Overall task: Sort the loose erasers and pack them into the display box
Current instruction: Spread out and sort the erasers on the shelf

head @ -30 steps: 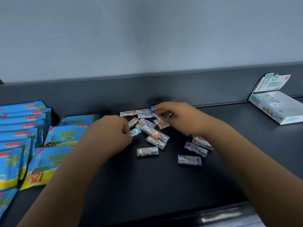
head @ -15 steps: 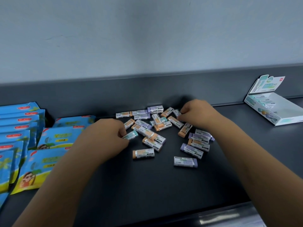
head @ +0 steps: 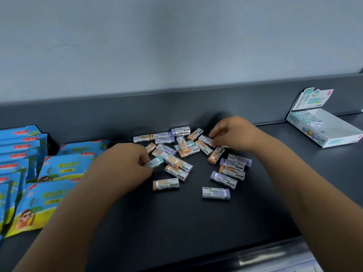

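**Now both hands work in the eraser pile**

Both arms reach forward over the dark counter (head: 176, 228). The left hand (head: 125, 163) lies knuckles up at the left edge of the pile. Its fingers (head: 143, 158) are curled tight and, with the thumb, pinch one end of a teal eraser (head: 156, 161), which lies low against the counter. The right hand (head: 234, 134) is at the far right of the pile, also knuckles up and curled. Its thumb and fingertips close on the near end of a white-sleeved eraser (head: 204, 138) that lies among the others.

Between the two hands the loose erasers (head: 183, 151) are scattered at all angles. They are orange, purple and teal, each in a white printed sleeve, and several overlap or lean on one another. A row of them lies along the foot of the raised back ledge (head: 176, 108). An orange eraser (head: 166, 184) and a purple eraser (head: 216, 193) lie apart on the near side, closest to the person. A small cluster sits just beside the right wrist.

Well apart to the right, against the ledge, the display box (head: 334, 143) stands open with its printed lid (head: 312, 99) folded upright. A few erasers are packed at its far end, and the rest of its floor shows white. On the left side of the counter, blue packets (head: 59, 169) lie in overlapping rows, the nearest ones just beside the left forearm.
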Available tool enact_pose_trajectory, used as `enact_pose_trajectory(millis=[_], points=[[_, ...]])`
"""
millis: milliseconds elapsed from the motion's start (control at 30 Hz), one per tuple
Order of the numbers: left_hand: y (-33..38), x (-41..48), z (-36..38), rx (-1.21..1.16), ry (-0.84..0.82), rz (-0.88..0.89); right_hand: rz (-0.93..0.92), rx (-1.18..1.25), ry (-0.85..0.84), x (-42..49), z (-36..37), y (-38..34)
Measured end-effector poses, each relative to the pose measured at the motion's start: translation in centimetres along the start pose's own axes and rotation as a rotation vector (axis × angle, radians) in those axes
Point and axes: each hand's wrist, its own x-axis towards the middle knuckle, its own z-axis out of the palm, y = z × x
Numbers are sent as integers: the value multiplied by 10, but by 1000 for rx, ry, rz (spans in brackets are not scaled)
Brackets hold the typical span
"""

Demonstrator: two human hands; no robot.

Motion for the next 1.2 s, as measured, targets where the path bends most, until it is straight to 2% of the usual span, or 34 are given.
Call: enact_pose_trajectory(millis=[100, 233, 400, 667, 800, 967, 1033, 1200], points=[[4, 0, 1, 5, -5, 10, -37, -4, 5, -4, -5, 1], [10, 2, 4, 13, -17, 15, -233, -34, 14, -10, -1, -12], [14, 1, 3, 22, -17, 19, -400, -282, -108, -4, 18, -28], [17, -1, 2, 30, 0, 5, -382, -327, -52, 11, 26, -27], [19, -2, 5, 29, 6, -1, -405, -377, -69, 15, 34, -39], [18, -4, 5, 13, 11, -4, -331, -407, -110, 13, 39, -54], [16, -5, 4, 3, 12, -5, -343, -363, -127, 9, 38, -53], [16, -6, 2, -27, 30, 20, -314, -101, 55, -3, 30, -43]])
